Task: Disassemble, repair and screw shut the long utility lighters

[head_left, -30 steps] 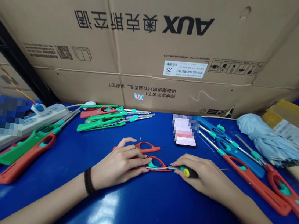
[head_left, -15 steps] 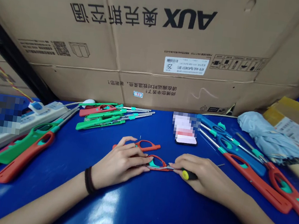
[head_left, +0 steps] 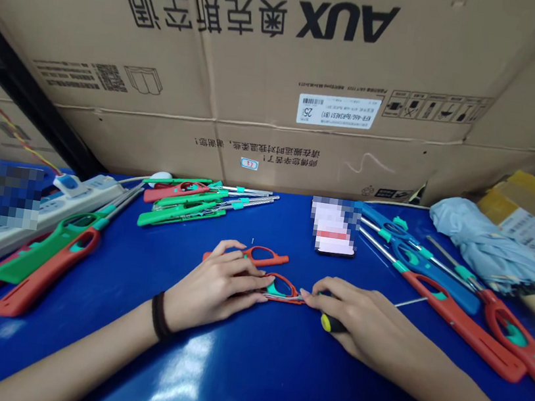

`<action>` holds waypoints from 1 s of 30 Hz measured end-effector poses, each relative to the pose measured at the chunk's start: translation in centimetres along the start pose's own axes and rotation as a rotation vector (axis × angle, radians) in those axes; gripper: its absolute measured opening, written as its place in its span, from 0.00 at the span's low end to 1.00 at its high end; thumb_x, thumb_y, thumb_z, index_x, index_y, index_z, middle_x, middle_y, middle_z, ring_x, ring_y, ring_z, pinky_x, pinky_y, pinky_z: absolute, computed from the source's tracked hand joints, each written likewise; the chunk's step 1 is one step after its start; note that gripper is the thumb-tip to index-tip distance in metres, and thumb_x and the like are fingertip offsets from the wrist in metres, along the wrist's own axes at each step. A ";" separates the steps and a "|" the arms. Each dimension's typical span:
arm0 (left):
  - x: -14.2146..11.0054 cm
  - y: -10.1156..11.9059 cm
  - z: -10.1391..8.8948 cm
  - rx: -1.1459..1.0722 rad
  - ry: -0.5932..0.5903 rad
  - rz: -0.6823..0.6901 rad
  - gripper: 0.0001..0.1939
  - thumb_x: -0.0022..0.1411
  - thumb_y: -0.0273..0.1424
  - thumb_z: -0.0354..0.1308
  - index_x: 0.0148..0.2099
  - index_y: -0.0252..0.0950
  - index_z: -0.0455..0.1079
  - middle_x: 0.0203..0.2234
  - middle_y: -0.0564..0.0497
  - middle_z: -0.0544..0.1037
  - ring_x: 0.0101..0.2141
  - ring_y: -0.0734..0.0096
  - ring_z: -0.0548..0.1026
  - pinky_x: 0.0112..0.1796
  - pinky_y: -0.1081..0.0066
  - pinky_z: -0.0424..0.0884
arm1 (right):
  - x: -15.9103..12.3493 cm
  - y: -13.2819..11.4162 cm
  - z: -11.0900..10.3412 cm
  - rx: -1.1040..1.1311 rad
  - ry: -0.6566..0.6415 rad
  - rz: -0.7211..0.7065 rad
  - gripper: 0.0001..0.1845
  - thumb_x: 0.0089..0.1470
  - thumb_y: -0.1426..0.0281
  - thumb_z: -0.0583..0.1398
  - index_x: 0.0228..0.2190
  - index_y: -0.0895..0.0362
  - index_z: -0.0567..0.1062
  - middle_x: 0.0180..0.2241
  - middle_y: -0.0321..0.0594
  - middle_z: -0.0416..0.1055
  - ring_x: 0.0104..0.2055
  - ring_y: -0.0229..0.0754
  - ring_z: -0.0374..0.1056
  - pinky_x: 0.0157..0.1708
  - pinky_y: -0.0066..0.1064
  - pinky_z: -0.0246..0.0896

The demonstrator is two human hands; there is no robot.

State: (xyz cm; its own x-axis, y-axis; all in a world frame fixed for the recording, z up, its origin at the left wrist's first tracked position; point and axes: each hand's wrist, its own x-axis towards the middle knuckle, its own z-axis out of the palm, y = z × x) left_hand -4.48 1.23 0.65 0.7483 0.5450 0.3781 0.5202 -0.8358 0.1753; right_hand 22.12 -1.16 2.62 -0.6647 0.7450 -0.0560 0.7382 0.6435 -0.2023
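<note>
Blue workbench [head_left: 271, 387] before me, cardboard cartons [head_left: 284, 83] behind it. Centered on the bench, a red lighter handle [head_left: 282, 287] lies crosswise, long axis left to right, its metal end toward my right hand [head_left: 360, 323], which grips a yellow-tipped screwdriver [head_left: 330, 323]. My left hand [head_left: 217, 293] holds the handle.

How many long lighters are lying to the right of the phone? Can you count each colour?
Blue lighters: 2
Orange-red lighters: 2
Total: 4
</note>
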 end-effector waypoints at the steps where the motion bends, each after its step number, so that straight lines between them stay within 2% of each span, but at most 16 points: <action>1: 0.0 0.0 0.0 -0.004 -0.005 -0.003 0.13 0.66 0.33 0.55 0.52 0.42 0.71 0.41 0.50 0.79 0.41 0.67 0.74 0.53 0.58 0.55 | 0.2 -0.2 -0.2 -0.009 0.001 0.009 0.22 0.47 0.82 0.58 0.43 0.51 0.75 0.45 0.39 0.71 0.36 0.44 0.73 0.32 0.31 0.64; 4: 0.0 -0.1 0.0 -0.019 -0.006 -0.015 0.13 0.65 0.34 0.56 0.51 0.42 0.71 0.40 0.51 0.79 0.40 0.68 0.75 0.53 0.59 0.55 | 1.2 -0.6 -1.2 -0.033 0.023 0.023 0.11 0.51 0.78 0.57 0.31 0.53 0.77 0.41 0.37 0.73 0.32 0.42 0.72 0.30 0.31 0.61; 6: 0.0 -0.1 0.2 -0.027 0.014 -0.002 0.12 0.65 0.34 0.56 0.51 0.41 0.71 0.40 0.51 0.80 0.40 0.68 0.75 0.54 0.59 0.55 | 2.3 -0.9 -2.0 -0.038 0.015 0.006 0.08 0.51 0.76 0.58 0.27 0.55 0.77 0.38 0.38 0.74 0.31 0.42 0.72 0.29 0.31 0.60; 9: -0.1 0.0 0.3 -0.010 0.069 0.040 0.15 0.65 0.37 0.56 0.52 0.39 0.69 0.42 0.49 0.79 0.42 0.66 0.75 0.54 0.59 0.55 | 4.6 -1.0 -2.8 0.018 0.073 -0.008 0.09 0.51 0.75 0.58 0.34 0.54 0.77 0.37 0.39 0.74 0.35 0.45 0.72 0.32 0.31 0.60; 11: -0.1 -0.1 0.0 0.008 0.103 0.047 0.20 0.62 0.42 0.58 0.53 0.38 0.68 0.43 0.48 0.79 0.42 0.65 0.75 0.54 0.58 0.56 | 6.3 -0.6 -2.6 0.112 0.143 0.042 0.12 0.54 0.71 0.59 0.42 0.54 0.74 0.40 0.41 0.74 0.39 0.47 0.71 0.32 0.32 0.60; 12: 0.0 -0.2 -0.3 0.015 0.119 0.037 0.22 0.61 0.43 0.58 0.54 0.39 0.68 0.43 0.47 0.79 0.41 0.65 0.75 0.54 0.58 0.56 | 7.0 -0.3 -2.3 0.128 0.148 0.056 0.13 0.54 0.68 0.60 0.42 0.56 0.73 0.39 0.42 0.74 0.38 0.47 0.71 0.32 0.33 0.61; 14: -0.1 -0.7 -1.1 0.032 0.159 -0.028 0.18 0.63 0.42 0.56 0.52 0.39 0.70 0.41 0.48 0.79 0.39 0.67 0.75 0.53 0.59 0.55 | 8.3 0.4 -1.6 0.158 0.125 0.053 0.13 0.52 0.66 0.63 0.40 0.57 0.73 0.37 0.43 0.74 0.37 0.46 0.70 0.33 0.32 0.62; 16: -0.2 -1.7 -2.0 0.061 0.173 -0.139 0.11 0.66 0.36 0.53 0.46 0.40 0.73 0.37 0.51 0.80 0.38 0.69 0.75 0.52 0.59 0.55 | 9.1 1.1 -1.0 0.194 0.091 0.031 0.11 0.53 0.64 0.63 0.37 0.57 0.74 0.38 0.42 0.74 0.37 0.44 0.70 0.34 0.31 0.62; 19: -0.6 -3.3 -3.2 0.071 0.026 -0.266 0.09 0.65 0.36 0.54 0.40 0.41 0.75 0.34 0.53 0.80 0.36 0.68 0.76 0.50 0.59 0.56 | 9.3 1.9 -0.5 0.229 0.066 0.015 0.10 0.54 0.64 0.63 0.35 0.57 0.75 0.36 0.42 0.73 0.36 0.42 0.70 0.34 0.30 0.63; 22: -1.0 -4.3 -4.0 0.030 -0.147 -0.288 0.09 0.63 0.39 0.57 0.40 0.42 0.76 0.34 0.53 0.80 0.36 0.66 0.75 0.48 0.60 0.57 | 8.8 2.0 -0.5 0.238 0.069 0.024 0.10 0.55 0.64 0.61 0.35 0.57 0.75 0.36 0.42 0.72 0.35 0.42 0.69 0.34 0.31 0.62; 25: -1.3 -4.7 -4.7 -0.009 -0.219 -0.301 0.09 0.62 0.37 0.58 0.41 0.40 0.76 0.35 0.51 0.79 0.37 0.65 0.75 0.45 0.63 0.61 | 8.2 1.7 -0.4 0.245 0.076 0.037 0.10 0.56 0.63 0.60 0.36 0.57 0.75 0.36 0.42 0.72 0.36 0.43 0.69 0.35 0.32 0.62; 30: -2.0 -5.1 -5.4 -0.079 -0.263 -0.324 0.12 0.57 0.33 0.61 0.44 0.38 0.75 0.38 0.50 0.77 0.37 0.66 0.75 0.42 0.69 0.67 | 7.6 1.4 -0.2 0.245 0.098 0.056 0.09 0.57 0.64 0.59 0.37 0.56 0.73 0.37 0.42 0.72 0.37 0.44 0.70 0.35 0.33 0.62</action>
State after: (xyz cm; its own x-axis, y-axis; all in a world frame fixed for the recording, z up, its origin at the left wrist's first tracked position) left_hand -10.87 4.10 3.92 0.6361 0.7700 0.0492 0.7202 -0.6154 0.3204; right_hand 18.12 5.38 2.07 -0.6007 0.7992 0.0188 0.7157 0.5481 -0.4328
